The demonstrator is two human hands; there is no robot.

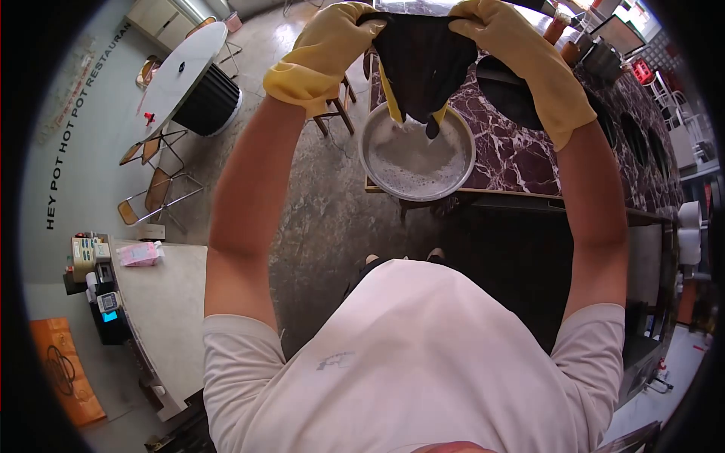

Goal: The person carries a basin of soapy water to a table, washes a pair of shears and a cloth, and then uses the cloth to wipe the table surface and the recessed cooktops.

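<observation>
The left hand (337, 34) and the right hand (495, 30), both in yellow rubber gloves, are pinching a black cloth (427, 57) by its upper corners, fingers closed, which is probably why it is hanging stretched between them. Its lower end is dangling over a round basin (423, 198) of sudsy water (415, 158) below the hands, a placement likely suited to catching drips. The basin is sitting on the marble-patterned tabletop's (513, 166) corner.
</observation>
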